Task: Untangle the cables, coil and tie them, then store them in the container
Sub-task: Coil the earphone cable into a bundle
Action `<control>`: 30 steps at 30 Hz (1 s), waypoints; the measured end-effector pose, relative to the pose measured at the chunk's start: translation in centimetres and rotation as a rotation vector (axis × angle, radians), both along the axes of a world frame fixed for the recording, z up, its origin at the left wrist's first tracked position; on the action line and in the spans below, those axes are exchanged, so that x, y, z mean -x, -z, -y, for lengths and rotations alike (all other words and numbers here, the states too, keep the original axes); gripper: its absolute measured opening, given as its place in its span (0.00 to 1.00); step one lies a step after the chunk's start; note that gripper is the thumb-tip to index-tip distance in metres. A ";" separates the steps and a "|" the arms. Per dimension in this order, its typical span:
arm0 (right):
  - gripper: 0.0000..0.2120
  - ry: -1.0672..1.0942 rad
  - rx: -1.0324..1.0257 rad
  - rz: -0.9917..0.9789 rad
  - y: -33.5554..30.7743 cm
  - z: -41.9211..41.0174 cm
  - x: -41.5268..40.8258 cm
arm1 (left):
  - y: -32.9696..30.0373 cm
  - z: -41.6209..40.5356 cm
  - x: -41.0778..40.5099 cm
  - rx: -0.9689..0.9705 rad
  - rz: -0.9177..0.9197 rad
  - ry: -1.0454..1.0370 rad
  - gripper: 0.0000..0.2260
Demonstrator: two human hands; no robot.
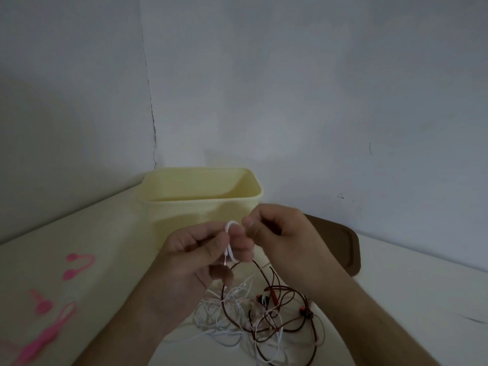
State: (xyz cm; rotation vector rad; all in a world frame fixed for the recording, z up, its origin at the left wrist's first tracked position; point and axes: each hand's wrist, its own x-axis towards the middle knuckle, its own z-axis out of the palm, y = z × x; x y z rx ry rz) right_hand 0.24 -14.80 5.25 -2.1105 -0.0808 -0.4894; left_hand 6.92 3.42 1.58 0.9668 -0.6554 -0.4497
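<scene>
A tangle of thin white cable [224, 313] and dark red-brown cable [285, 307] lies on the table in front of me. My left hand [195, 257] is raised above it, and a white cable loop [230, 240] is wound round its fingers, pinched by the thumb. My right hand [280, 233] is close beside it, its fingers curled and pinching at the white cable near the loop. Strands hang from both hands down into the tangle. The pale yellow container [203, 199] stands open just behind my hands.
Several pink cable ties [52, 310] lie on the table at the left. A brown lid [335, 247] lies flat to the right of the container. The white wall corner runs close behind.
</scene>
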 end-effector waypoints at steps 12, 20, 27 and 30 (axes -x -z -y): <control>0.12 -0.049 0.197 -0.090 -0.3 -1.6 0.4 | 0.7 1.1 -0.1 -0.341 0.312 -0.372 0.17; 0.17 0.072 0.073 -0.010 -0.4 0.0 0.1 | 0.3 0.7 0.2 -0.201 0.216 -0.188 0.10; 0.16 0.025 0.090 -0.082 1.0 -1.2 -0.3 | -0.6 0.5 0.2 0.075 -0.038 -0.172 0.14; 0.13 -0.031 0.196 -0.129 1.3 -1.9 -0.3 | -0.6 0.5 0.1 0.012 0.032 -0.257 0.15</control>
